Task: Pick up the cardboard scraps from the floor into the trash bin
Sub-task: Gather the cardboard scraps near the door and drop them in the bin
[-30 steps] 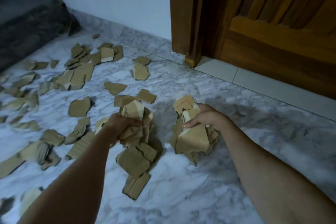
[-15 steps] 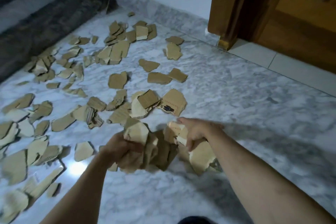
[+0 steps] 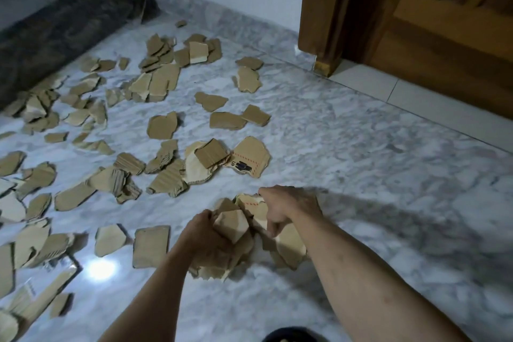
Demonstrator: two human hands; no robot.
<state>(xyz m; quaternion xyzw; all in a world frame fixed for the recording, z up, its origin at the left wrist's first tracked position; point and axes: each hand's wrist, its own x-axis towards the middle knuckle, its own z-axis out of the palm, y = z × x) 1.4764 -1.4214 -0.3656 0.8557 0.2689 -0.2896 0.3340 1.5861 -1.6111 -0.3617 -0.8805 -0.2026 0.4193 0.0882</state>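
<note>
Left hand: fingers curled round the left side of the bundle.
Right hand: clasps the bundle's right side from above, thumb tucked under.
Bundle: a wad of scraps pressed between both hands, low over the floor, well in front of the door and to its left.
Loose scraps: still strewn on the floor left of the door.
Doing it well: probably squeeze the hands together and cup from beneath. Pieces hanging under the left hand look ready to slip.
Bin: out of view, so its direction from the door cannot be told.
Unclear: whether the bundle's underside touches the floor.
Cut off: a dark shape at the bottom edge.
</note>
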